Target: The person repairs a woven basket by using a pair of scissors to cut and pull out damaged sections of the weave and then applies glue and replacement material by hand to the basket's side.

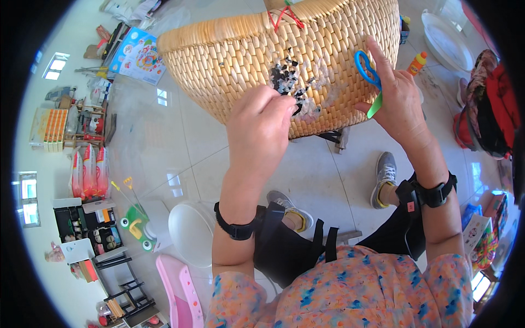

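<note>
White plastic bucket (pixel 191 232) on the tiled floor (pixel 164 147), pink stool (pixel 180 292) beside it. Green toy (pixel 136 227) near bucket. Colourful picture book (pixel 138 56) upper left. Orange bottle (pixel 416 63) upper right.

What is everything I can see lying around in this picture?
basket: one, straw yellow, top centre, with a dark frayed patch
scissors: one pair, blue and green handles, in the right hand
bottle: one, orange, floor at upper right
bucket: one, white, floor at lower left
stool: one, pink, bottom left
bags: several, red and white, far left
shoes: two, grey, on the person's feet
left hand: fingers pinching at the patch
right hand: holds the scissors
</note>
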`<state>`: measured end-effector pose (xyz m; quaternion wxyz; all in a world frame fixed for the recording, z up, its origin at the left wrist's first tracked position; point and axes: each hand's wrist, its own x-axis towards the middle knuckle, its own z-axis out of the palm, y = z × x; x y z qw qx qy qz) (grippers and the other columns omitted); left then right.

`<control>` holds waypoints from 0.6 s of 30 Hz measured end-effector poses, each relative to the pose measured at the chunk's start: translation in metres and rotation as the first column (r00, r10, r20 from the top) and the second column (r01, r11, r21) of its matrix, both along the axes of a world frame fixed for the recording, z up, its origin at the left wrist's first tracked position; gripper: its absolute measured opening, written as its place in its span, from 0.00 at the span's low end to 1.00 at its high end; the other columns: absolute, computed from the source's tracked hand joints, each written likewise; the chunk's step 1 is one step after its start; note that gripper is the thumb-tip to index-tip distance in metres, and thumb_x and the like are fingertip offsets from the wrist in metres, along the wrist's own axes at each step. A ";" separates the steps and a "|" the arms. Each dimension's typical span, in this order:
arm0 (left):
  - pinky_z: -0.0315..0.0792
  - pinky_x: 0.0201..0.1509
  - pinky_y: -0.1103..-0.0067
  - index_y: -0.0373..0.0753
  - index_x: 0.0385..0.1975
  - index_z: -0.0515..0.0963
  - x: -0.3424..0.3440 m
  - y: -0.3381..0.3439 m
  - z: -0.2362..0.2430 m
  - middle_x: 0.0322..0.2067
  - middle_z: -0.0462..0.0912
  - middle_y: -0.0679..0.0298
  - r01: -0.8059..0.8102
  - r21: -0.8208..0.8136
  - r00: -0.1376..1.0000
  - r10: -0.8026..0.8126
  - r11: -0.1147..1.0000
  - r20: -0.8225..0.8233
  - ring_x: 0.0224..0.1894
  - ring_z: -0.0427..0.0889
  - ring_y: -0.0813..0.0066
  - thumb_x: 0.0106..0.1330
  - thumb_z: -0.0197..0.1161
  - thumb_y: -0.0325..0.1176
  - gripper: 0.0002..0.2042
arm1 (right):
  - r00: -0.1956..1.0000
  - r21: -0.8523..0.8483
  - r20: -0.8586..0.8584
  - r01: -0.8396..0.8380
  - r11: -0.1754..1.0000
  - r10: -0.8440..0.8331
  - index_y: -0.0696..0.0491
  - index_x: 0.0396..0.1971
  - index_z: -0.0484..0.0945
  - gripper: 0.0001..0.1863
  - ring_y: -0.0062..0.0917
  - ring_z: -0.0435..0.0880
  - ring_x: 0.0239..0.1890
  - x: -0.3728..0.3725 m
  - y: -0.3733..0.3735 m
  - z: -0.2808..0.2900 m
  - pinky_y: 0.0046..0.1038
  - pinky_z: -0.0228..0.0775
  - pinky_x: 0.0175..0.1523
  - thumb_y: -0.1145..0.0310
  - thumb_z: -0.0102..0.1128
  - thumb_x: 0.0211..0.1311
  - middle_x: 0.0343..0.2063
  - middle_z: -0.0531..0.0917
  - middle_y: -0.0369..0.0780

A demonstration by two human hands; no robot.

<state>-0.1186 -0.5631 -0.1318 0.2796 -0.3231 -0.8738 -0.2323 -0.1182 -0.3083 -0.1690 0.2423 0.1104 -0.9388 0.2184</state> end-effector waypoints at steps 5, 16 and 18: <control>0.73 0.36 0.75 0.35 0.31 0.82 -0.002 0.002 -0.002 0.28 0.78 0.61 -0.077 0.101 0.993 0.086 0.992 -0.087 0.31 0.80 0.64 0.54 0.68 0.19 0.06 | 1.000 -0.020 0.020 0.000 1.000 0.000 0.40 0.74 0.50 0.67 0.40 0.81 0.35 0.001 -0.001 0.002 0.38 0.71 0.49 0.71 0.84 0.29 0.24 0.80 0.40; 0.72 0.34 0.74 0.35 0.32 0.83 -0.007 -0.002 -0.008 0.28 0.78 0.60 -0.022 0.065 0.999 0.024 0.998 -0.040 0.31 0.79 0.65 0.55 0.68 0.20 0.06 | 1.000 -0.020 -0.012 -0.010 1.000 0.009 0.40 0.74 0.50 0.67 0.40 0.81 0.34 0.000 -0.002 0.001 0.38 0.71 0.50 0.70 0.84 0.29 0.23 0.80 0.40; 0.72 0.34 0.74 0.35 0.32 0.83 -0.006 -0.002 -0.007 0.28 0.78 0.60 0.015 0.043 1.000 -0.015 0.999 -0.004 0.31 0.79 0.65 0.55 0.68 0.19 0.06 | 1.000 -0.021 0.009 -0.010 1.000 0.010 0.41 0.74 0.50 0.67 0.40 0.81 0.34 0.001 0.000 0.001 0.38 0.71 0.50 0.70 0.84 0.29 0.23 0.80 0.40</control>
